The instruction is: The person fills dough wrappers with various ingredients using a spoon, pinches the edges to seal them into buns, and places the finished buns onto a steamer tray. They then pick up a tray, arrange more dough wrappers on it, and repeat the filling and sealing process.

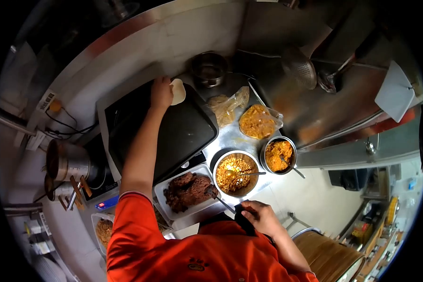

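At the far edge of a dark flat griddle point(174, 136), my left hand point(161, 93) is closed on the edge of a pale, thin round that looks like dough point(177, 91). My right hand point(262, 218), close to my waist, is wrapped round the black handle of a metal-shafted utensil point(226, 205). Its shaft points toward the dark brown minced filling point(188, 190) in a white tray point(167, 210); the tip's shape is hard to make out. Beside the tray stands a metal bowl point(215, 171) of yellow corn-like pieces with a spoon in it.
A smaller pot of orange filling point(280, 155) holds another spoon. Behind it lie a bag of orange food point(258, 121) and a crumpled plastic bag point(225, 109). An empty-looking metal pot point(209, 69) stands at the back. A skimmer point(300, 68) hangs on the wall; pots point(66, 160) are at left.
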### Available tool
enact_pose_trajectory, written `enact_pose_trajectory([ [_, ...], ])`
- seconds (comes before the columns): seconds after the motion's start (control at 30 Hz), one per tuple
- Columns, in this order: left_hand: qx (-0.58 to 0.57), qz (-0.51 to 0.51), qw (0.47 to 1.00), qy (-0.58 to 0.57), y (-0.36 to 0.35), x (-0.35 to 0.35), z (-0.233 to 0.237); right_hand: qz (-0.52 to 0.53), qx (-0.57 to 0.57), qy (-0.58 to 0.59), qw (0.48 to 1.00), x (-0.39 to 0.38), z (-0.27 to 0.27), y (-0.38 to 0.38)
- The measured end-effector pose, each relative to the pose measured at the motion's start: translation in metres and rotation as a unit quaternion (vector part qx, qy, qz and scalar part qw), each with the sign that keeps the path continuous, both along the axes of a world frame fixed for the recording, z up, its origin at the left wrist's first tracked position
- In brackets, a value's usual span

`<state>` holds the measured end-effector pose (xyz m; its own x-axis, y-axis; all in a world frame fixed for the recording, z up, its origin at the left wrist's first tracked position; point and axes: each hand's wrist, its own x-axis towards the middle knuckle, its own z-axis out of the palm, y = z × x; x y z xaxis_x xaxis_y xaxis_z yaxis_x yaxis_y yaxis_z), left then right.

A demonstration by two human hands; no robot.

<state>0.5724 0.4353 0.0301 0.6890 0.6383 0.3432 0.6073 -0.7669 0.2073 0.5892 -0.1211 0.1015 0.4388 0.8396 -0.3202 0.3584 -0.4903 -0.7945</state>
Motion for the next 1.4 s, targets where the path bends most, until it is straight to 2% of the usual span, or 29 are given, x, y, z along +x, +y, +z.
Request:
enact_pose_trajectory([
  [0.1, -0.137, 0.025, 0.981, -0.138, -0.033, -0.009, 0.009, 0.018, 0.053, 0.011, 0.998, 0.024, 0.012, 0.017],
  [0.13, -0.133, 0.037, 0.981, -0.135, -0.047, -0.016, 0.015, 0.029, 0.055, 0.016, 0.998, 0.034, 0.012, 0.023],
  [0.2, -0.213, 0.049, 0.925, -0.31, -0.076, -0.031, 0.023, 0.038, 0.061, 0.074, 0.995, 0.053, 0.007, 0.032],
  [0.23, -0.314, 0.055, 0.876, -0.361, -0.094, -0.037, 0.023, 0.031, 0.086, 0.106, 0.99, 0.061, 0.0, 0.04],
  [0.27, -0.465, 0.028, 0.769, -0.438, -0.118, -0.041, 0.019, 0.015, 0.092, 0.131, 0.987, 0.068, -0.008, 0.047],
  [0.3, -0.563, 0.007, 0.687, -0.459, -0.162, -0.043, 0.049, 0.01, 0.077, 0.176, 0.981, 0.077, -0.009, 0.058],
  [0.37, -0.565, 0.02, 0.727, -0.391, -0.229, -0.047, 0.067, -0.012, 0.068, 0.309, 0.949, 0.087, -0.006, 0.079],
  [0.4, -0.583, 0.031, 0.723, -0.371, -0.26, -0.05, 0.069, -0.03, 0.069, 0.389, 0.918, 0.088, -0.01, 0.086],
  [0.47, -0.585, 0.007, 0.744, -0.323, -0.316, -0.056, 0.077, -0.045, 0.097, 0.458, 0.883, 0.085, -0.003, 0.092],
  [0.53, -0.631, -0.009, 0.717, -0.297, -0.354, -0.064, 0.093, -0.008, 0.115, 0.343, 0.932, 0.083, -0.002, 0.091],
  [0.57, -0.658, 0.001, 0.685, -0.313, -0.367, -0.071, 0.091, -0.046, 0.095, 0.304, 0.947, 0.081, 0.009, 0.088],
  [0.67, -0.736, 0.029, 0.472, -0.484, -0.396, -0.088, 0.1, -0.03, 0.137, 0.251, 0.958, 0.078, 0.012, 0.077],
  [0.73, -0.746, 0.014, 0.43, -0.509, -0.4, -0.1, 0.109, -0.022, 0.142, 0.242, 0.96, 0.073, 0.019, 0.068],
  [0.8, -0.729, 0.014, 0.459, -0.507, -0.408, -0.111, 0.079, 0.003, 0.135, 0.153, 0.979, 0.068, 0.034, 0.06],
  [0.83, -0.744, 0.097, 0.403, -0.525, -0.414, -0.109, 0.065, 0.049, 0.239, 0.026, 0.969, 0.062, 0.024, 0.057],
  [0.87, -0.75, 0.179, 0.341, -0.538, -0.421, -0.108, 0.053, 0.141, 0.238, -0.059, 0.959, 0.06, 0.024, 0.049],
  [0.9, -0.778, 0.148, 0.278, -0.544, -0.425, -0.107, 0.052, 0.204, 0.286, -0.075, 0.933, 0.049, 0.033, 0.051],
  [0.93, -0.813, 0.049, 0.239, -0.529, -0.424, -0.099, 0.059, 0.266, 0.332, -0.088, 0.9, 0.038, 0.04, 0.053],
  [1.0, -0.789, 0.027, 0.236, -0.567, -0.429, -0.1, 0.042, 0.296, 0.336, -0.115, 0.887, 0.031, 0.034, 0.044],
  [1.03, -0.789, 0.026, 0.235, -0.567, -0.431, -0.102, 0.039, 0.234, 0.284, -0.044, 0.929, 0.032, 0.029, 0.04],
  [1.07, -0.786, -0.004, 0.189, -0.589, -0.434, -0.103, 0.036, 0.168, 0.228, 0.027, 0.959, 0.033, 0.026, 0.037],
  [1.1, -0.781, -0.033, 0.141, -0.607, -0.437, -0.103, 0.037, 0.148, 0.168, -0.018, 0.975, 0.033, 0.024, 0.038],
  [1.13, -0.783, -0.031, 0.138, -0.606, -0.443, -0.101, 0.039, 0.146, 0.165, -0.018, 0.975, 0.028, 0.02, 0.041],
  [1.2, -0.782, 0.081, 0.229, -0.574, -0.455, -0.093, 0.042, 0.192, 0.247, -0.203, 0.928, 0.012, 0.008, 0.049],
  [1.23, -0.788, 0.102, 0.228, -0.563, -0.453, -0.093, 0.04, 0.264, 0.138, -0.229, 0.927, 0.007, 0.006, 0.04],
  [1.27, -0.779, 0.098, 0.264, -0.56, -0.454, -0.098, 0.034, 0.292, 0.205, -0.217, 0.908, 0.006, -0.003, 0.036],
  [1.33, -0.789, -0.058, 0.145, -0.594, -0.441, -0.117, 0.01, 0.334, 0.209, -0.08, 0.915, 0.017, 0.01, 0.03],
  [1.37, -0.779, -0.025, 0.199, -0.594, -0.438, -0.127, 0.005, 0.322, 0.214, -0.029, 0.922, 0.026, 0.004, 0.029],
  [1.4, -0.766, 0.039, 0.186, -0.615, -0.437, -0.134, 0.021, 0.309, 0.22, 0.023, 0.925, 0.035, -0.002, 0.029],
])
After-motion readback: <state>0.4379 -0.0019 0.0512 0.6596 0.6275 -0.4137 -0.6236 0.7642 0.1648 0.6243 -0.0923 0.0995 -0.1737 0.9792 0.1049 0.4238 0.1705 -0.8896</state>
